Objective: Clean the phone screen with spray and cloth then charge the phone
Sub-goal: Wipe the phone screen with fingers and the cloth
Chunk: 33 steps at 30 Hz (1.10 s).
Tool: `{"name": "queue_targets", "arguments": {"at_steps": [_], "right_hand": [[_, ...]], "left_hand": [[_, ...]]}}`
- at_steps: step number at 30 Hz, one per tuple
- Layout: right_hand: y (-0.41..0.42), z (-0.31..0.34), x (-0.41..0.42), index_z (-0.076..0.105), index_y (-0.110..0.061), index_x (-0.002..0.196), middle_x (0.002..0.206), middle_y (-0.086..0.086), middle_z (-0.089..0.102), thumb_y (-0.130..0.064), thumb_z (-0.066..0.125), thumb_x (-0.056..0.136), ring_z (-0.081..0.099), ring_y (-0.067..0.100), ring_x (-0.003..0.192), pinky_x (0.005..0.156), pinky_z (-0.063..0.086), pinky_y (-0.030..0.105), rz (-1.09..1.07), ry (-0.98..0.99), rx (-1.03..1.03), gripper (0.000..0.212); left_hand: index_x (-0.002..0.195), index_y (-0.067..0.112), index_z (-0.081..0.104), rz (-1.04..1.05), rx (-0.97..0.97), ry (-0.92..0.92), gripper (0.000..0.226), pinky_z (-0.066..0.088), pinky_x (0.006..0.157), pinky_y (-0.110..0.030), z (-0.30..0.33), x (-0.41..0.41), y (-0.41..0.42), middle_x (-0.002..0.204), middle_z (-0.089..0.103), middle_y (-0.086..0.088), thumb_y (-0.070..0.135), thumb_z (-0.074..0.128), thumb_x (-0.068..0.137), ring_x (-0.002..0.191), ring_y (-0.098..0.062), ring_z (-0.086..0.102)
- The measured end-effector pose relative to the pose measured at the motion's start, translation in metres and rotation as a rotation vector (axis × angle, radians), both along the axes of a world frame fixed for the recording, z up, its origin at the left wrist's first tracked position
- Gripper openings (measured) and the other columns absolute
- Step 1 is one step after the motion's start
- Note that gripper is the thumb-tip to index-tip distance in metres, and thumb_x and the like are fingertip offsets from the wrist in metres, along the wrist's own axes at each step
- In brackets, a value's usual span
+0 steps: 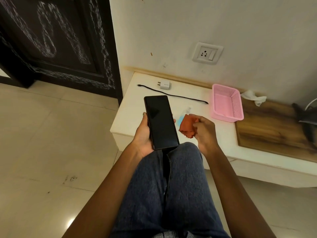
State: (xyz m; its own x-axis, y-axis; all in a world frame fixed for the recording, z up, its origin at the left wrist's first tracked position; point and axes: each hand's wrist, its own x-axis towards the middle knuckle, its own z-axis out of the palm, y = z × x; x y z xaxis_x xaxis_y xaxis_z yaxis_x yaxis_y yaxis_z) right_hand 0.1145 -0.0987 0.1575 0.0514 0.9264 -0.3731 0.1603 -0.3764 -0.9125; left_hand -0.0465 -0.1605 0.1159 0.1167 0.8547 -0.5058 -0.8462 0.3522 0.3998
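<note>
Cream wall (223, 23); dark carved door (56, 45); beige tiled floor (42, 134); low white table (223, 140).

Black phone (162, 121) screen-up, dark; orange cloth (188, 125) bunched; spray bottle (186, 112) behind cloth.

Cable (172, 95) between charger (164, 85) and phone (161, 121)

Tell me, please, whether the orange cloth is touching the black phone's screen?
Apart. The head view shows pale tabletop between the crumpled orange cloth and the black phone.
</note>
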Motion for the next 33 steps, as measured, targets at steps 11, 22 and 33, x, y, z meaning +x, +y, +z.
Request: {"name": "queue_targets", "arguments": {"at_steps": [11,22,33], "right_hand": [[-0.008,-0.020,-0.018,0.064,-0.001,0.111,0.112,0.026,0.063,0.004,0.043,0.092,0.059,0.039,0.095,0.087,0.046,0.049,0.123,0.257,-0.181,0.029],[0.020,-0.048,-0.025,0.071,-0.016,0.086,0.086,0.008,0.069,0.007,0.040,0.090,0.058,0.027,0.083,0.065,0.050,0.032,0.108,0.244,-0.224,0.039],[0.060,-0.101,-0.043,0.071,-0.007,0.090,0.074,0.015,0.058,0.005,0.039,0.091,0.047,0.024,0.060,0.050,0.039,0.031,0.057,0.099,-0.345,0.034]], "left_hand": [[0.117,0.021,0.065,-0.068,-0.066,0.304,0.063,0.055,0.088,-0.044,0.007,-0.011,0.025,0.116,0.069,-0.012,0.066,0.028,0.093,0.105,-0.028,0.067],[0.130,0.008,0.056,-0.012,-0.214,0.353,0.058,0.042,0.106,-0.052,-0.014,-0.015,0.070,0.128,0.062,-0.018,0.052,0.035,0.100,0.118,-0.034,0.059],[0.090,0.009,0.063,-0.018,-0.335,0.503,0.032,0.057,0.067,-0.032,-0.072,-0.024,0.126,0.085,0.066,-0.009,0.035,0.048,0.099,0.072,-0.021,0.065]]}}
